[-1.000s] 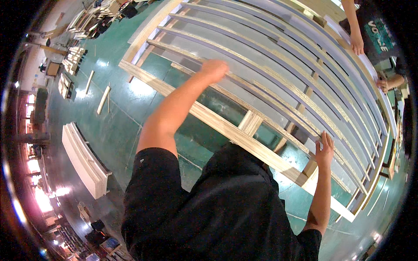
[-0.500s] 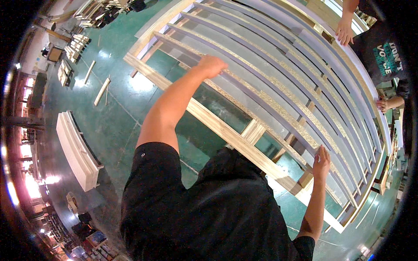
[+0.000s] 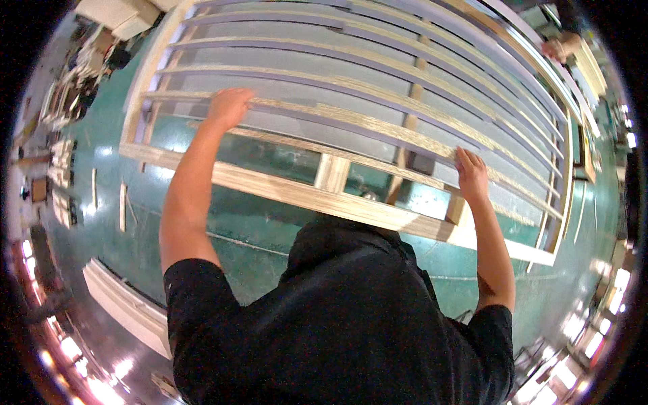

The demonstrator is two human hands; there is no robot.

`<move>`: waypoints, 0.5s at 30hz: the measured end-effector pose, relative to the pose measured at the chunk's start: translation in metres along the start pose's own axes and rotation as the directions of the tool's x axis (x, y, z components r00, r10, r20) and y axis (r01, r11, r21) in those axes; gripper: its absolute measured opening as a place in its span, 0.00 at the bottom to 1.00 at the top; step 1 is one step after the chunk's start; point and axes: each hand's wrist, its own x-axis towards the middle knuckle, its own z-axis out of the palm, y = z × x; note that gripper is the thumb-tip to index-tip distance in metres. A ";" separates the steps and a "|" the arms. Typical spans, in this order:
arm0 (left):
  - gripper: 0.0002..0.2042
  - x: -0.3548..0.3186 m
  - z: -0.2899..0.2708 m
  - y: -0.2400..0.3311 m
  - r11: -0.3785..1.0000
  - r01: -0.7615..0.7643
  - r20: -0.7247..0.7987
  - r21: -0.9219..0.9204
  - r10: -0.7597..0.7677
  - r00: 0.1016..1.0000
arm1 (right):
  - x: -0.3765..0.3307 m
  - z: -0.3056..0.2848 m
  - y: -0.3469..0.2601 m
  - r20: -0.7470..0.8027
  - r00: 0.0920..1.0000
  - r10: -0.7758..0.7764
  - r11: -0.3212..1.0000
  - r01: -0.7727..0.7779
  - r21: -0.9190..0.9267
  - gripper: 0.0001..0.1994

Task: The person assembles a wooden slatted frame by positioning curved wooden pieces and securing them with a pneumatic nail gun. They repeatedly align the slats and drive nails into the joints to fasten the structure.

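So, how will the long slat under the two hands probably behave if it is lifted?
The slat may bend slightly, being long and narrow. Its faces look flat, so it is unlikely to roll. The left hand and right hand are far apart along it, which would probably limit swinging.

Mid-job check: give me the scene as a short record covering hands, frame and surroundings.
Left hand: curled at a long wooden slat; grip unclear
Right hand: fingers at what looks like the same slat, farther right
Frame: wooden, slatted; wide front rail nearest the wearer
Co-worker: blurred hand at upper right
Floor: green; pale boards lower left
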 end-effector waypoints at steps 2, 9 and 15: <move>0.20 0.006 -0.003 0.012 1.000 0.005 0.024 -0.002 -0.005 1.000 | -0.003 0.001 0.005 0.070 0.996 0.062 0.997 -0.059 -0.045 0.23; 0.37 0.027 -0.002 0.139 0.978 -0.190 -0.038 -0.088 0.187 0.982 | -0.003 0.004 -0.001 0.022 0.997 0.069 0.996 -0.068 -0.058 0.24; 0.32 0.055 0.016 0.173 0.959 -0.234 0.053 -0.161 0.245 0.968 | -0.003 0.001 -0.005 0.033 0.995 0.094 0.994 -0.092 -0.057 0.26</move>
